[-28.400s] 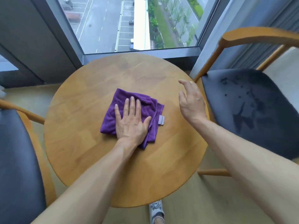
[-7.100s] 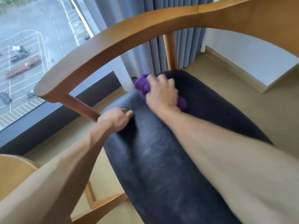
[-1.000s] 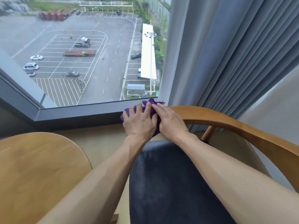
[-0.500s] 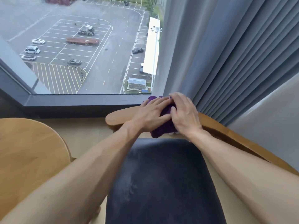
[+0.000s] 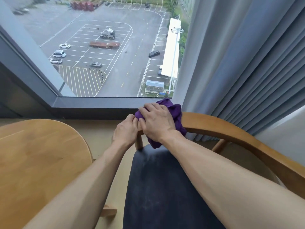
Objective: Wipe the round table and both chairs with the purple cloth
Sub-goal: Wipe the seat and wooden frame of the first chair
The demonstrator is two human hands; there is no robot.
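The purple cloth (image 5: 176, 113) is bunched over the left end of the chair's curved wooden armrest (image 5: 227, 129). My right hand (image 5: 158, 121) lies on top of it with fingers curled around the cloth and the rail. My left hand (image 5: 126, 131) is right beside it, fingers curled at the rail's end and pinching the cloth's left edge. Below both forearms is the chair's dark padded seat (image 5: 156, 187). The round wooden table (image 5: 33, 162) fills the lower left.
A large window (image 5: 107, 55) with a dark sill runs behind the chair and looks down on a car park. Grey curtains (image 5: 247, 63) hang at the right, close behind the armrest. A white wall (image 5: 288, 138) stands at the far right.
Both hands with the cloth have slid back left along the armrest to its end. My head has lifted and the view shows more of the window.
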